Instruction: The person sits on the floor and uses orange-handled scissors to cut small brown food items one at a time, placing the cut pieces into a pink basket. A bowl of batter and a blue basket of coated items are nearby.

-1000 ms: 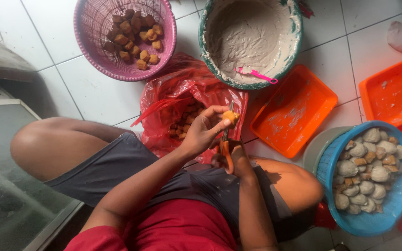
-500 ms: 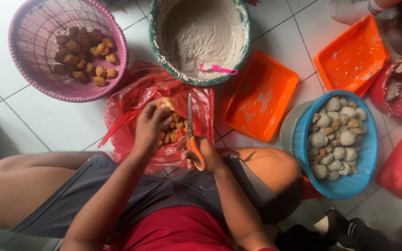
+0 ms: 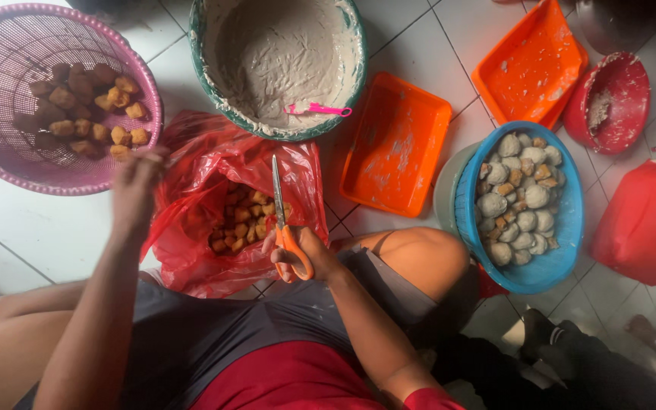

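Right hand [image 3: 298, 254] is wrapped around the orange handles of a pair of scissors [image 3: 281, 216], blades together and pointing up over the open red plastic bag [image 3: 214, 182]. That bag sits crumpled on the white tiled floor [image 3: 47, 228] right in front of the person's knees, and it's got a pile of golden-brown fried cubes [image 3: 244, 220] inside. Left hand [image 3: 137, 186] is stretched out to the rim of the pink mesh basket [image 3: 9, 171] at top left; it's motion-blurred, fingers look curled in, but honestly can't tell if it's pinching anything. Basket holds more brown fried pieces [image 3: 77, 106], some darker than the ones in the bag.

Other stuff around:
- big green-rimmed bowl [image 3: 347, 83] at top centre, smeared with pale grey paste, with a little pink spoon-type thing [image 3: 320, 110] lying near its lower edge
- orange rectangular tray [image 3: 396, 144] just right of the bag, streaked with the same paste
- second orange tray [image 3: 533, 64] further right, tilted
- blue bowl [image 3: 563, 228] by the right knee, full of greyish round balls mixed with stuffed brown cubes
- red bowl [image 3: 616, 99] with a bit of paste in it, upper right
- red bag or bundle [image 3: 647, 220] at the far right edge

No readable labels on any of it, just plain coloured plastic.
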